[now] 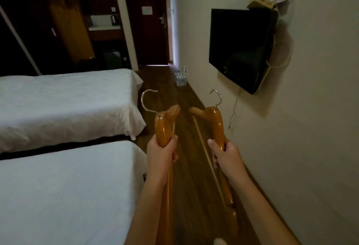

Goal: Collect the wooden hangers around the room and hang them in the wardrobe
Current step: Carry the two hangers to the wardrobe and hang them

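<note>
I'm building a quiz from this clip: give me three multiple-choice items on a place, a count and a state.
1. Where is the television? A on the right wall; B on a bed; C on the floor.
2. How many wooden hangers are held? A one; B two; C four.
3. What state is the left hand in? A open, empty; B closed on a hanger; C resting on a bed.

A: the screen is mounted on the wall.
B: left hanger and right hanger, the latter in the right hand.
B: its fingers wrap the wood.
</note>
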